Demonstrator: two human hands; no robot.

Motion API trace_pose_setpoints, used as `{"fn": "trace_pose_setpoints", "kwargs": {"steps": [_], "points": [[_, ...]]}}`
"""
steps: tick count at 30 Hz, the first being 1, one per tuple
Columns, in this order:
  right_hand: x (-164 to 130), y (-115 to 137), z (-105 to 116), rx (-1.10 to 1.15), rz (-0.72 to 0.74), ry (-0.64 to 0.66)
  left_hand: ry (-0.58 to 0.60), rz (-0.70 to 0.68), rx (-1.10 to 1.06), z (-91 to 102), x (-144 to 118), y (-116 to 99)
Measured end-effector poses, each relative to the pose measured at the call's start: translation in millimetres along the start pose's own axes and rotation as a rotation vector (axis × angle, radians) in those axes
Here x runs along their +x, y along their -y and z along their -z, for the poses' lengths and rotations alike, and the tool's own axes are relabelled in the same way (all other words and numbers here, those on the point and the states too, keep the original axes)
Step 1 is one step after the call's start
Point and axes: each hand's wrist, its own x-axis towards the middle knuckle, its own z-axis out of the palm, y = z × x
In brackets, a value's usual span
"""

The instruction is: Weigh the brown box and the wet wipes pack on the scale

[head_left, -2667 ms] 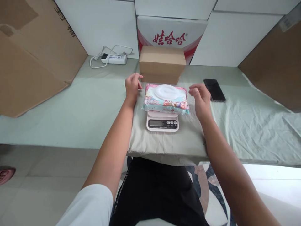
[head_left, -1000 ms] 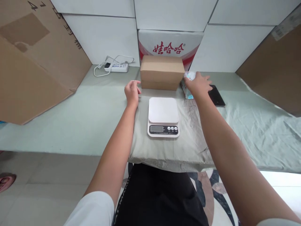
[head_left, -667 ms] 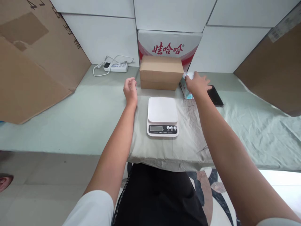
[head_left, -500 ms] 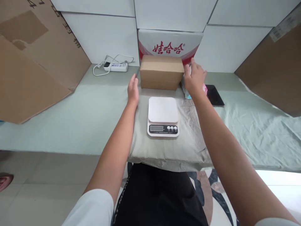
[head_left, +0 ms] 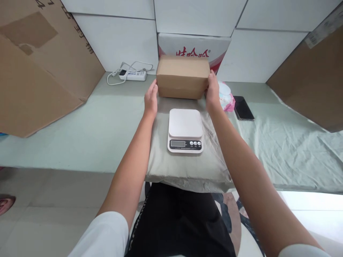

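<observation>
A tabletop (head_left: 80,128) covered in pale green cloth stands against a wall of white panels. At its far middle, both hands clamp a plain brown cardboard box (head_left: 182,75) between them: the left hand (head_left: 151,99) presses flat on the box's left end, the right hand (head_left: 212,93) on its right end, each grip closed against the cardboard with fingers pointing away from the viewer. The box is rectangular, closed, and unmarked on the faces that show; its underside sits at or just above the cloth, and which cannot be told.

Directly behind it leans a white carton (head_left: 193,46) with red Chinese characters, their lower half hidden by the box. Just in front of the box, between the forearms, a white digital kitchen scale (head_left: 185,129) with a small display and three round buttons rests on a grey-green folded cloth pad (head_left: 184,167); its platform is bare. Just right of the right hand lies a pink pack of wipes (head_left: 226,97), and beside that a dark phone (head_left: 243,108). Far left, a white power strip (head_left: 133,75) with a looped cord. Large brown cardboard sheets (head_left: 34,67) lean at both sides, the left one bearing black printed writing.
</observation>
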Motion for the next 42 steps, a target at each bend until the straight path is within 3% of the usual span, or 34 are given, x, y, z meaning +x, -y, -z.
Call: {"fn": "trace_pose_setpoints", "kwargs": {"steps": [3,7,10,13,20,26,30,33,37,42], "points": [[-38,8,26,0.165,-0.016,-0.134,0.022,-0.071,0.014,-3.2,-28,-45],[-106,4,52,0.244,0.184,-0.228,0.026,-0.051,0.046,-3.7,-98,-101],[-148,-6,54,0.221,0.162,-0.285,0.022,-0.029,0.086,0.3,-148,-115],[-171,-13,46,0.117,0.099,-0.280,0.016,-0.006,0.086,5.1,-176,-111],[-179,-14,37,0.175,0.206,-0.279,-0.051,0.032,0.061,9.3,-183,-103],[-183,-18,36,0.058,0.095,-0.263,-0.095,0.030,0.094,10.3,-188,-103],[-184,-20,35,0.126,0.091,-0.286,-0.088,0.020,0.104,10.6,-188,-103],[-180,-22,34,0.306,0.067,-0.407,-0.145,0.004,0.064,10.9,-187,-107],[-168,-31,34,0.728,-0.073,-0.667,-0.330,0.053,0.035,12.5,-181,-111],[-160,-37,35,1.000,-0.236,-0.616,-0.519,0.119,0.020,15.7,-173,-109]]}}
